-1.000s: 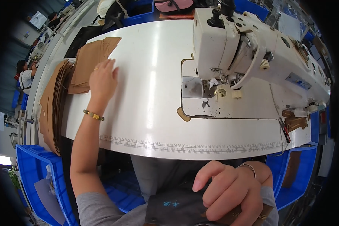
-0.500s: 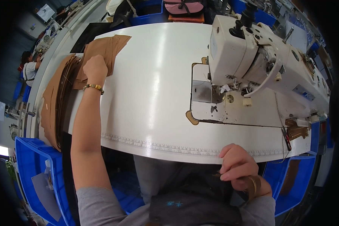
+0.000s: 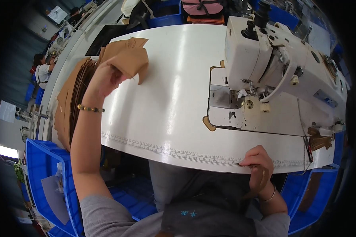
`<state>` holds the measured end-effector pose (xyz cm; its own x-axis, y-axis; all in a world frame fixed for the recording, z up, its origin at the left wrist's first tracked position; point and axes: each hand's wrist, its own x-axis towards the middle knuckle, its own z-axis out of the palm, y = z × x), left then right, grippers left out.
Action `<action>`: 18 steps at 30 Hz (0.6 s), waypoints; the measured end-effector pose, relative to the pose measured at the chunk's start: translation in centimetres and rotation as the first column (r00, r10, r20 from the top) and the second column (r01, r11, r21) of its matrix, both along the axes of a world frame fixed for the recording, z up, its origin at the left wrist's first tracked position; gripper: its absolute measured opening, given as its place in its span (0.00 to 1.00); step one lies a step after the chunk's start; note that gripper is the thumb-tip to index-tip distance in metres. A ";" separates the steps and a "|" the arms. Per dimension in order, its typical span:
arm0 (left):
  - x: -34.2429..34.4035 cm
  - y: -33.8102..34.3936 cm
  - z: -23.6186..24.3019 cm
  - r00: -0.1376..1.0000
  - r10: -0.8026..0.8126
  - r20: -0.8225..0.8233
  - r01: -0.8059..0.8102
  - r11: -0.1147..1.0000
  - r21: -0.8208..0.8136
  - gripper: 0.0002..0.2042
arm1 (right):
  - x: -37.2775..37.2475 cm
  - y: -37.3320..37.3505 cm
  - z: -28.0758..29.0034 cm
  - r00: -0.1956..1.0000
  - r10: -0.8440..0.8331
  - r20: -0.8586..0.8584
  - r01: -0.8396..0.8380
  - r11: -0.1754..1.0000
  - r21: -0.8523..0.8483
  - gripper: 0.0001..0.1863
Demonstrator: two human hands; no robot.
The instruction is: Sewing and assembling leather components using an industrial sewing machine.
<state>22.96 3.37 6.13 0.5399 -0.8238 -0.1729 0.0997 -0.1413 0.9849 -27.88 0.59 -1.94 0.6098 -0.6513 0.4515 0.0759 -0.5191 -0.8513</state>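
Note:
At the far left of the table, my left hand [image 3: 106, 78] is closed on a thin brown fabric piece [image 3: 133, 61], lifted and curling over. Below and behind it lies a stack of similar brown pieces [image 3: 136, 42]. A thicker pile of brown pieces [image 3: 69, 94] sits along the table's left edge, beside my left forearm. My right hand [image 3: 261, 158] is pinched at the front edge, over the printed ruler. From it hangs a narrow brown strip [image 3: 261, 179] toward my wrist, and a tiny dark tip shows at the fingertips.
A white sewing machine [image 3: 249, 55] stands at the right, its metal plate set into the white table [image 3: 166, 98]. Red-and-black thread snips [image 3: 308, 150] and brown scraps [image 3: 320, 141] lie at the right end. Blue bins [image 3: 47, 181] flank the table, and a person [image 3: 42, 73] sits far left.
My left hand has drawn nearer with a brown piece raised off the stack. The right hand has risen slightly at the table edge. The whole view has shifted a little.

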 end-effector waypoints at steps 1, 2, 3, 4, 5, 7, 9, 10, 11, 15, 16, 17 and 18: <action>-2.1 1.3 -1.2 0.993 -0.026 -0.112 0.026 1.000 -0.001 0.17 | 0.1 0.0 0.2 1.000 -0.002 -0.010 0.002 1.000 0.015 0.22; -4.1 2.7 -2.4 0.973 -0.051 -0.223 0.050 0.999 -0.007 0.18 | 0.2 -0.1 0.3 1.000 0.010 -0.014 -0.010 1.000 0.022 0.19; -6.1 4.3 -3.4 0.931 -0.173 -0.323 0.177 0.984 -0.018 0.18 | 0.3 -0.2 0.4 1.000 0.028 -0.009 -0.028 0.999 0.016 0.17; -7.9 5.8 -4.2 0.861 -0.289 -0.418 0.299 0.953 -0.042 0.18 | 0.4 -0.3 0.6 1.000 0.019 -0.024 -0.019 0.999 0.028 0.17; -9.8 7.2 -4.9 0.817 -0.302 -0.492 0.324 0.945 -0.042 0.19 | 0.5 -0.5 0.7 0.996 0.055 -0.073 -0.056 0.998 -0.021 0.11; -13.1 9.2 -5.4 0.760 -0.312 -0.569 0.352 0.935 -0.043 0.21 | 1.0 -0.6 0.8 0.988 0.084 -0.131 -0.093 0.994 -0.063 0.07; -15.2 10.1 -4.7 0.653 -0.365 -0.664 0.371 0.918 -0.140 0.25 | 1.8 -0.4 0.8 0.960 0.137 -0.243 -0.200 0.944 -0.261 0.08; -16.1 9.9 -4.4 0.648 -0.367 -0.667 0.372 0.917 -0.144 0.25 | 2.1 -0.3 0.8 0.959 0.135 -0.248 -0.201 0.942 -0.267 0.08; -16.8 9.6 -4.1 0.690 -0.321 -0.648 0.310 0.941 -0.137 0.26 | 2.4 -0.1 0.8 0.955 0.125 -0.267 -0.207 0.930 -0.305 0.09; -16.7 8.2 -2.8 0.713 -0.455 -0.533 0.288 0.884 -0.369 0.28 | 2.6 0.0 0.7 0.966 0.081 -0.245 -0.158 0.936 -0.313 0.11; -16.6 8.2 -2.8 0.697 -0.475 -0.538 0.296 0.873 -0.387 0.28 | 2.4 -0.1 0.7 0.960 0.083 -0.267 -0.169 0.932 -0.321 0.11; -16.6 8.4 -2.9 0.673 -0.474 -0.568 0.285 0.875 -0.392 0.28 | 2.1 -0.2 0.7 0.961 0.083 -0.264 -0.166 0.937 -0.308 0.11; -16.8 8.7 -3.1 0.648 -0.471 -0.598 0.275 0.877 -0.393 0.27 | 1.9 -0.3 0.7 0.970 0.085 -0.229 -0.153 0.943 -0.297 0.10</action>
